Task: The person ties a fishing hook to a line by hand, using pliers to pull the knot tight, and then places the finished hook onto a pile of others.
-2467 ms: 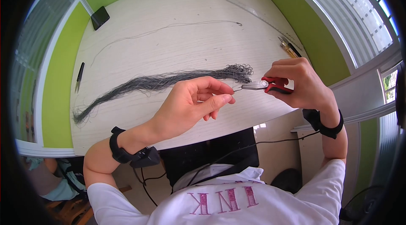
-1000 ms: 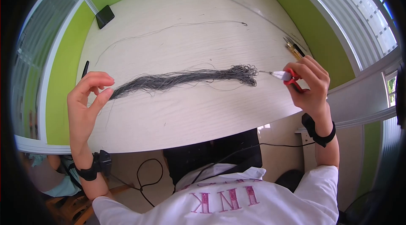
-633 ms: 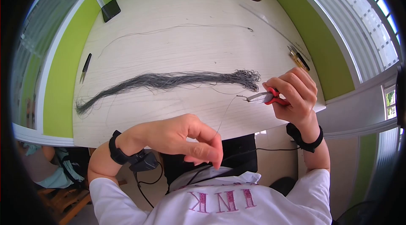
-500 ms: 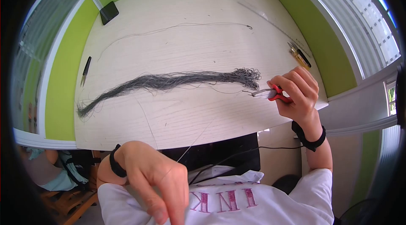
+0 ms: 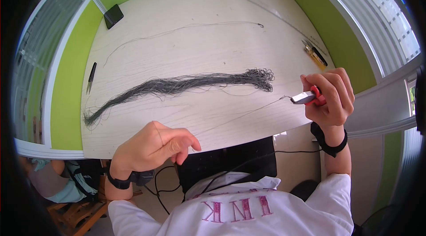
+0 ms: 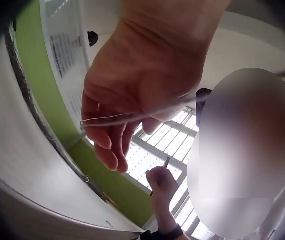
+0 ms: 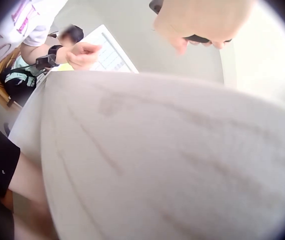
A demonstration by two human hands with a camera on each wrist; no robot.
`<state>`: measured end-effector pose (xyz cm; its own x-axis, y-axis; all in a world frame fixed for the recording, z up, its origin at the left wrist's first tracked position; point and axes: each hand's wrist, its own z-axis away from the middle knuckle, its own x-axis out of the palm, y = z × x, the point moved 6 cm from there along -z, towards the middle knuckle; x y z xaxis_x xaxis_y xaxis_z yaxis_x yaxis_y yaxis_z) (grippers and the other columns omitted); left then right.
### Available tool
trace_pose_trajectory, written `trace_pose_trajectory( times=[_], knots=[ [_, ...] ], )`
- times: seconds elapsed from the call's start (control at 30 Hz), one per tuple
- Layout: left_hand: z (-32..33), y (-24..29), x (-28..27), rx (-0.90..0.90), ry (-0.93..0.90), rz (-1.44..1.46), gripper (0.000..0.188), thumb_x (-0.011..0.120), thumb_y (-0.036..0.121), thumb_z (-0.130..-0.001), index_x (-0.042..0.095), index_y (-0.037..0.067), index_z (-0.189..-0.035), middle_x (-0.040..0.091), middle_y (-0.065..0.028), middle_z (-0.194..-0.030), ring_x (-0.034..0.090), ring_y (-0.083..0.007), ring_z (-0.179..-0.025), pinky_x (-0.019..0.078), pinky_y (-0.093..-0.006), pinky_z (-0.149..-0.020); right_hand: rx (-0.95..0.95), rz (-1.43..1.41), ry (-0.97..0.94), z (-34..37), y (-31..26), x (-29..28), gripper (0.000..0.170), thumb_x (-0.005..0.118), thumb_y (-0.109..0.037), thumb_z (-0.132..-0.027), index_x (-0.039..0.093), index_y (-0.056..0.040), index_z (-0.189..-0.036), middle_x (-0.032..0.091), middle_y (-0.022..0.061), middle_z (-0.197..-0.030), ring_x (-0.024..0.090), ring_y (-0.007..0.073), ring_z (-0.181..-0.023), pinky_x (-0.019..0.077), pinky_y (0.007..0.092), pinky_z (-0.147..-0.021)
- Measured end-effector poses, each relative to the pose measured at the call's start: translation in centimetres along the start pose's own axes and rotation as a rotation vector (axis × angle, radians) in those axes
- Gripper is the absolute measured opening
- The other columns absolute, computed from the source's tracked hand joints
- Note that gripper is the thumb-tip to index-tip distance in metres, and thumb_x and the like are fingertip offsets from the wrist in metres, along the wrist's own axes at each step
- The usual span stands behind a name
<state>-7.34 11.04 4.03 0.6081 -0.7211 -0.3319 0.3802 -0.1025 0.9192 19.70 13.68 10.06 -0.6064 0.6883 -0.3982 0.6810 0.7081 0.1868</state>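
My right hand (image 5: 330, 98) grips red-handled pliers (image 5: 304, 98) above the table's right front part. At the plier tips is a small hook (image 5: 284, 98), with a thin line (image 5: 248, 112) running from it down-left to my left hand (image 5: 155, 147). The left fingers are curled with the line at them; in the left wrist view the line crosses the palm side of the left hand (image 6: 142, 75). A dark bundle of lines (image 5: 173, 85) lies across the table, its hooks (image 5: 261, 78) clustered at the right end. In the right wrist view the right hand (image 7: 202, 22) shows only partly.
A single hooked line (image 5: 191, 25) lies farther back. Small black-handled snips (image 5: 91, 77) lie at the left, a black device (image 5: 113, 16) at the back left. Yellow and black tools (image 5: 315, 55) and a clear ruler (image 5: 284, 21) lie at the right. Another person (image 5: 53, 180) sits lower left.
The left hand has swung from near the plier tips to the left side, down toward the body, then back up to the table's front edge. The right hand with the pliers has moved slightly right.
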Motion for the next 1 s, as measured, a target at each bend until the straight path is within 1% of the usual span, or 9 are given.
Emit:
trace_pose_trajectory(
  times=[0.07, 0.13, 0.2, 0.3, 0.33, 0.4, 0.5, 0.7, 1.0],
  knots=[
    [0.8, 0.5, 3.7, 0.015, -0.527, 0.331, 0.037, 0.04, 0.029, -0.103, 0.064, 0.0, -0.105, 0.055, -0.0001, -0.058, 0.045, -0.0097, -0.047, 0.0392, -0.0247, -0.048, -0.01, 0.005, 0.012, 0.1, 0.4, 0.3, 0.035, 0.066, -0.003, -0.045, 0.067, -0.0054, -0.08, 0.054, 0.0022, -0.06, 0.048, 0.0163, -0.052, 0.0375, 0.0279, -0.047],
    [1.9, 2.5, 6.2, 0.369, -0.865, 0.697, 0.034, 0.04, 0.024, -0.103, 0.063, -0.001, -0.108, 0.054, -0.0011, -0.059, 0.043, -0.0114, -0.046, 0.0363, -0.0241, -0.046, -0.025, -0.015, -0.033, 0.5, 0.0, 0.9, 0.035, 0.066, -0.002, -0.045, 0.067, -0.0055, -0.08, 0.053, 0.0019, -0.06, 0.047, 0.016, -0.051, 0.0365, 0.0279, -0.047],
    [1.9, 6.2, 5.1, 0.673, -0.938, 1.085, 0.051, 0.039, 0.03, -0.103, 0.056, -0.016, -0.114, 0.06, -0.0185, -0.075, 0.055, -0.03, -0.055, 0.0427, -0.0347, -0.049, -0.054, -0.051, -0.103, 1.2, -1.2, 1.8, 0.034, 0.064, -0.002, -0.046, 0.066, -0.0059, -0.079, 0.05, 0.0007, -0.058, 0.045, 0.0148, -0.05, 0.0328, 0.027, -0.045],
    [1.8, 7.5, 0.6, 1.038, -0.445, 1.399, 0.049, 0.023, 0.035, -0.106, 0.06, 0.005, -0.114, 0.063, -0.0088, -0.075, 0.062, -0.0252, -0.068, 0.0488, -0.0351, -0.068, -0.122, -0.106, -0.086, 2.7, -3.0, 2.9, 0.03, 0.061, -0.006, -0.048, 0.065, -0.0065, -0.077, 0.046, -0.0008, -0.059, 0.044, 0.0137, -0.05, 0.0304, 0.0249, -0.045],
    [1.3, 6.7, -0.5, 1.234, -0.079, 1.495, 0.043, 0.022, 0.031, -0.106, 0.056, 0.005, -0.11, 0.062, -0.0126, -0.089, 0.06, -0.0279, -0.087, 0.0458, -0.0468, -0.083, -0.121, -0.113, -0.089, 2.6, -3.6, 2.9, 0.03, 0.061, -0.006, -0.048, 0.065, -0.0065, -0.077, 0.046, -0.0008, -0.059, 0.044, 0.0137, -0.05, 0.0304, 0.0249, -0.045],
    [-0.5, 4.7, -1.8, 0.877, 0.489, 0.886, 0.041, 0.026, 0.038, -0.104, 0.06, 0.015, -0.111, 0.062, -0.0076, -0.1, 0.052, -0.0289, -0.111, 0.0369, -0.0558, -0.096, -0.122, -0.146, -0.115, 2.4, -4.6, 2.8, 0.028, 0.06, -0.008, -0.048, 0.064, -0.0072, -0.075, 0.045, -0.0013, -0.06, 0.043, 0.0131, -0.05, 0.0311, 0.0249, -0.046],
    [-2.9, 3.9, 0.1, 0.501, 0.64, -0.111, 0.047, 0.031, 0.036, -0.104, 0.065, 0.003, -0.105, 0.064, -0.0112, -0.107, 0.052, -0.0292, -0.116, 0.0364, -0.043, -0.102, -0.146, -0.11, -0.094, 2.1, -5.0, 2.3, 0.029, 0.06, -0.013, -0.046, 0.064, -0.0074, -0.074, 0.045, -0.0016, -0.061, 0.044, 0.0125, -0.051, 0.0329, 0.0245, -0.047],
    [-4.2, -0.5, 3.3, 0.051, 0.366, 0.395, 0.029, 0.048, 0.018, -0.1, 0.066, -0.004, -0.099, 0.067, -0.0085, -0.093, 0.059, -0.0146, -0.084, 0.0456, -0.027, -0.078, -0.175, -0.072, -0.124, 1.5, -4.7, 1.6, 0.034, 0.061, -0.018, -0.042, 0.066, -0.0073, -0.074, 0.047, -0.0019, -0.062, 0.045, 0.0122, -0.052, 0.0346, 0.0238, -0.049],
    [-3.4, -1.3, 3.6, -0.067, 0.331, 0.691, 0.019, 0.067, 0.013, -0.089, 0.067, -0.004, -0.097, 0.068, -0.0051, -0.093, 0.059, -0.0079, -0.086, 0.0454, -0.0218, -0.085, -0.269, -0.046, -0.095, 1.9, -5.0, 1.9, 0.028, 0.065, -0.013, -0.046, 0.066, -0.0076, -0.073, 0.048, -0.0018, -0.064, 0.045, 0.0122, -0.054, 0.0354, 0.0238, -0.05]
  ],
)
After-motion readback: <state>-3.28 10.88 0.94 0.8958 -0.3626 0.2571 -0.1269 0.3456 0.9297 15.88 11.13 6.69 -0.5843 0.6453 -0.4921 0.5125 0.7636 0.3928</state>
